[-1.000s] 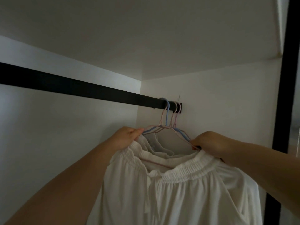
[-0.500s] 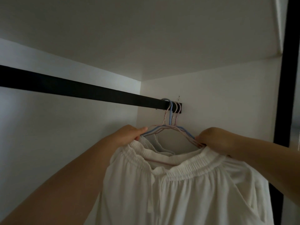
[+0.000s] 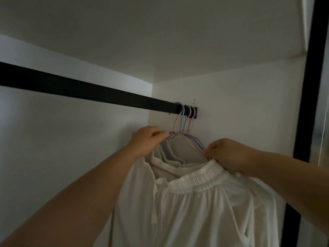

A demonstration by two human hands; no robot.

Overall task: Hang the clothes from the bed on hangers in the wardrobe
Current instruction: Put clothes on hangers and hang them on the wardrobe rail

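Along the left side of the wardrobe the black rail [image 3: 89,90] runs bare until its far right end, where a few thin wire hangers [image 3: 185,120] crowd together by the side wall [image 3: 231,111]. From where I stand the left hand [image 3: 147,139] has its grip closed on the left shoulder of the hangers, fingers curled round the blue and pink wire. Between the two hands hangs the white garment [image 3: 195,202], its gathered elastic band riding just under the wire, with other pale cloth bunched behind it. The right hand [image 3: 226,154] pinches the right end of the hangers and the band together.

My worry is the bunching. With the hooks so close, a tug on one wire could drag its neighbours along or lift a hook off the rail, and the whole lot would drop. The fabric looks light and slippery, so if either hand lets go before the band sits evenly, it may slide off one shoulder. I cannot tell which hanger actually carries this garment, so a mix-up seems possible.
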